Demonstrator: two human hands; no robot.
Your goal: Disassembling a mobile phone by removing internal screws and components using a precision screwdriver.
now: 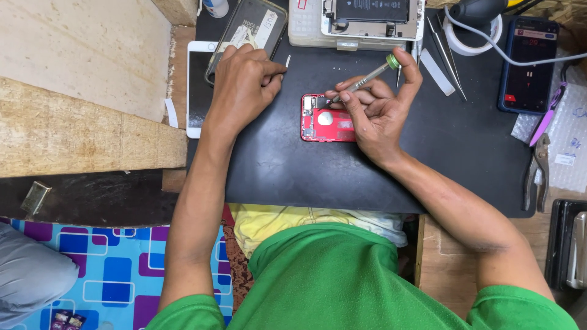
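Head view. Black work mat (367,177) on a wooden bench, seen from above.

Red phone shell (327,118), opened, inner parts facing up, lies flat near the middle of the mat, between the two hands.

Right hand (379,113) rests on the right end of the shell. Fingers curled round a small screwdriver (367,76) with a green cap; index fingertip on the cap, thumb and middle finger pinching the shaft. Tip points down-left at the upper left part of the shell; whether it sits in a screw head is too small to tell.

Left hand (244,82) lies on the mat just left of the shell, apart from it. Fingers bent, thumb and forefinger pinched on a small pale sliver (287,61); its kind cannot be told.

Around: white phone (195,91) partly under the left wrist; a clear phone case (254,27) above it; a second opened phone with battery showing (373,18) at the top edge; tweezers (449,58) and a tape roll (474,36) to the upper right; a dark phone with lit screen (529,64); pliers (538,171) at the mat's right edge.

Judgement: screw work on the shell's upper left is in hand. Next move calls for a steady vertical tip, light downward pressure and the shell kept from sliding.
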